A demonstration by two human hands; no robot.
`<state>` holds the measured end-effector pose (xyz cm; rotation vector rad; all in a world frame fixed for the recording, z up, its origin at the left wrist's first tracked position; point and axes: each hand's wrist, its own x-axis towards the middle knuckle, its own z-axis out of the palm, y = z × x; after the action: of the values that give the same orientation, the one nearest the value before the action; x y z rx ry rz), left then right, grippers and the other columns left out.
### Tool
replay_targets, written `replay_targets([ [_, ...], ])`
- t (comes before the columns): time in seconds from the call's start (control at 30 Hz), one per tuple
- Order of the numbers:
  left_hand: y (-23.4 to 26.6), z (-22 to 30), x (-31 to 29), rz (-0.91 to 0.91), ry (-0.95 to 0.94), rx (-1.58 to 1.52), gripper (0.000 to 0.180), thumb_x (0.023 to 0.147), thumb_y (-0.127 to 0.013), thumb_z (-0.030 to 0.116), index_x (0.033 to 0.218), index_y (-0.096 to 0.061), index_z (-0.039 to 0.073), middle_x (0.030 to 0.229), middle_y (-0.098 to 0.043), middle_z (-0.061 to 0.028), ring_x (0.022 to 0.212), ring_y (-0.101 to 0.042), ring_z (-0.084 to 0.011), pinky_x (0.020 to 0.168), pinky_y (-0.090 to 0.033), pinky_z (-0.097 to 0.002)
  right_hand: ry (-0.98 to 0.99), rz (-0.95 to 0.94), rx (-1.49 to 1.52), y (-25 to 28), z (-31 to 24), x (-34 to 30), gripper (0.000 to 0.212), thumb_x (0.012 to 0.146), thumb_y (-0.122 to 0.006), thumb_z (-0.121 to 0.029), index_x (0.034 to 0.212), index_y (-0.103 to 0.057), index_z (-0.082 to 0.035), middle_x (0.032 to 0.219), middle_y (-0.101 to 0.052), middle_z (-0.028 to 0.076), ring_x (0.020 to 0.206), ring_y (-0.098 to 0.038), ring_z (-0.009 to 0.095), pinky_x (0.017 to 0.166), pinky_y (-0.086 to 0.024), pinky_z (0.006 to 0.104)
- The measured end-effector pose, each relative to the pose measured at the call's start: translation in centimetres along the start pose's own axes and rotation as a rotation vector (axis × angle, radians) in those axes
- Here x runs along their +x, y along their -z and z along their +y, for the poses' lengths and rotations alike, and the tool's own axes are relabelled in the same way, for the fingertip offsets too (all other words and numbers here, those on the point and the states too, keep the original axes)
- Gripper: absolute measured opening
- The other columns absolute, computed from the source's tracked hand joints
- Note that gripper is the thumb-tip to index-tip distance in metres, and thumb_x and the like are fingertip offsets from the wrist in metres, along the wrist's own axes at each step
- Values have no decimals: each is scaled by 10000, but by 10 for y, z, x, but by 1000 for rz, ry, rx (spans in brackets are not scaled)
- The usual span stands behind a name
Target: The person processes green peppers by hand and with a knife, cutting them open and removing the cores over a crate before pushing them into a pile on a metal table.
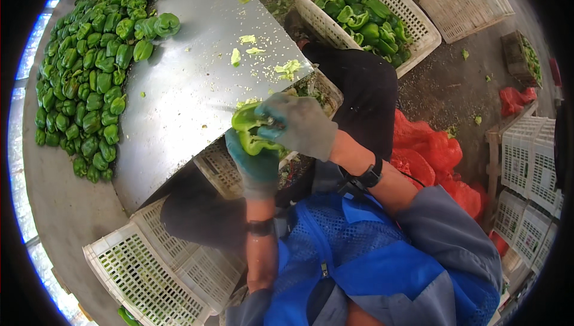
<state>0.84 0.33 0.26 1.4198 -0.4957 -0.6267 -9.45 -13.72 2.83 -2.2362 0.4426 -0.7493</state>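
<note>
A green bell pepper (248,130) is held between both gloved hands just past the edge of a steel table (185,81). My left hand (256,167), in a teal glove, grips it from below. My right hand (302,124), in a grey glove, closes on its top right side, with something small and metallic at the fingertips that is too small to name. A large heap of green peppers (86,75) lies along the table's far left. Pale pepper scraps (287,69) are scattered on the steel near the table's edge.
A white slatted crate (418,18) holding green peppers stands on the ground ahead right. Another white crate (224,173) sits under my hands. Empty white crates (149,269) are at lower left and stacked at the right (529,170). Red mesh bags (427,155) lie beside me.
</note>
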Motion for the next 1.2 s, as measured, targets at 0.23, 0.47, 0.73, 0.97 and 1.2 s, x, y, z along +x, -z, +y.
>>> replay_targets([
  [0.23, 8, -8, -3, -36, -174, 432, 609, 1162, -446, 556, 1469, -632, 65, 1309, -713, -72, 1186, -698, -180, 1032, -578, -363, -198, -60, 160, -4, -5, 7, 237, 895, -835, -228, 1058, -793, -61, 846, -759, 111, 699, -733, 252, 700, -596, 384],
  [0.47, -3, 13, -5, -74, -381, 567, 263, 1073, -618, 61, 1324, -641, -12, 1126, -712, -125, 993, -707, -222, 829, -599, -368, -449, -246, 312, 10, -4, -13, 472, 843, -855, -371, 1160, -804, -25, 915, -766, 217, 947, -739, 428, 907, -587, 495],
  [0.73, -15, 11, -7, 27, -233, 257, 338, 1078, -660, 276, 1287, -634, 11, 1131, -709, -102, 1055, -704, -243, 916, -584, -391, -374, -263, 362, 6, -14, -16, 364, 833, -824, -269, 1099, -792, -21, 908, -774, 168, 903, -749, 345, 875, -592, 467],
  [0.97, 37, 4, 18, 244, -361, 579, 342, 1100, -648, 221, 1360, -594, 5, 1190, -698, -148, 1111, -725, -257, 948, -620, -393, -580, -376, 843, 24, -17, -18, 307, 900, -832, -189, 1130, -771, 5, 872, -756, 64, 789, -634, 97, 742, -539, 323],
  [1.2, 92, 31, 73, 357, -431, 950, 700, 1052, -747, 376, 1599, -542, -9, 1470, -605, -203, 1237, -676, -286, 1022, -628, -407, -596, -49, 455, 24, 22, -21, 317, 941, -809, -256, 1118, -770, 3, 813, -720, 107, 701, -650, 186, 707, -548, 347],
])
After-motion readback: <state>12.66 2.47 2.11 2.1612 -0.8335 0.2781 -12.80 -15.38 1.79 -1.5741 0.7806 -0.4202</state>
